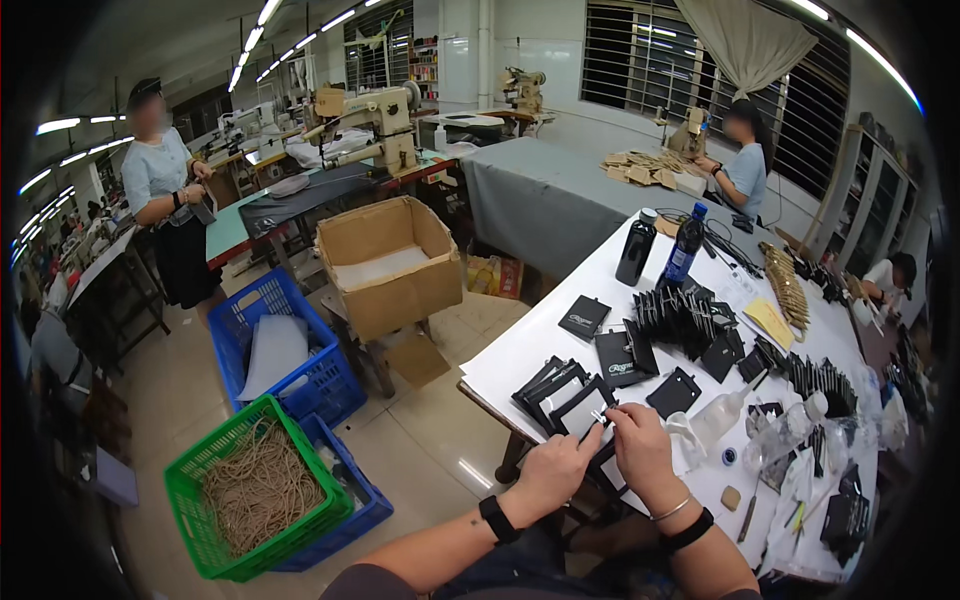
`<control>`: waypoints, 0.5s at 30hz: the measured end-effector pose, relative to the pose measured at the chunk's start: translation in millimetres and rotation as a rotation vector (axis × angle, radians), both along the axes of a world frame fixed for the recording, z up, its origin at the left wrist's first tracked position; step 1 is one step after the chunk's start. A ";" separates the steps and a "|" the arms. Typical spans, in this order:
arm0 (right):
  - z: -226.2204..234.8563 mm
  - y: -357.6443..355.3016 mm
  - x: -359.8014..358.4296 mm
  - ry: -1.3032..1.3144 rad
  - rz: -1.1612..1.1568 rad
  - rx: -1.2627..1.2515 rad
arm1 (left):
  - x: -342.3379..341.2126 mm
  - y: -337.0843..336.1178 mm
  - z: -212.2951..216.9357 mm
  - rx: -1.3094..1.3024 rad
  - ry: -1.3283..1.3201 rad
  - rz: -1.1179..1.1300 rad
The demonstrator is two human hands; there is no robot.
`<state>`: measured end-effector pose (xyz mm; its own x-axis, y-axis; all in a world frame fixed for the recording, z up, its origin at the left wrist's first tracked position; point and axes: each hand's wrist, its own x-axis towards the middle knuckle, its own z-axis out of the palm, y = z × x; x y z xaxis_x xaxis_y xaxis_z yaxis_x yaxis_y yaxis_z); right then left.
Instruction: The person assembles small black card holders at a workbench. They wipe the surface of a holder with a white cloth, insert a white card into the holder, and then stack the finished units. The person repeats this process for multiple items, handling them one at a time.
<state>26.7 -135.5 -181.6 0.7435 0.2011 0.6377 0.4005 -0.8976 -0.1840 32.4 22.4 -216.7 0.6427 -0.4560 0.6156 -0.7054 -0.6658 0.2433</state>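
Left hand and right hand pinch a small strip over black cards (bottles beyond)

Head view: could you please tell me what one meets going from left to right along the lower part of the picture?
Green basket of cord → blue crate → left hand → right hand → clear plastic bottle.

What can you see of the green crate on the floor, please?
The green crate is a plastic basket with latticed, open-mesh walls, standing upright on the tiled floor to the person's left. It is filled with a loose tangle of tan cord. Its right side overlaps a blue crate of the same kind. No hand touches it.
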 end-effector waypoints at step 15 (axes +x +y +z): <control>36.4 -13.9 19.1 0.580 0.207 0.095 | -3.2 -1.3 0.0 -0.002 -0.008 -0.001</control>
<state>45.8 -149.4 -145.2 0.9259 0.3405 0.1638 0.3755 -0.7813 -0.4986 29.3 21.1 -216.6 0.6372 -0.4555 0.6217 -0.7080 -0.6646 0.2387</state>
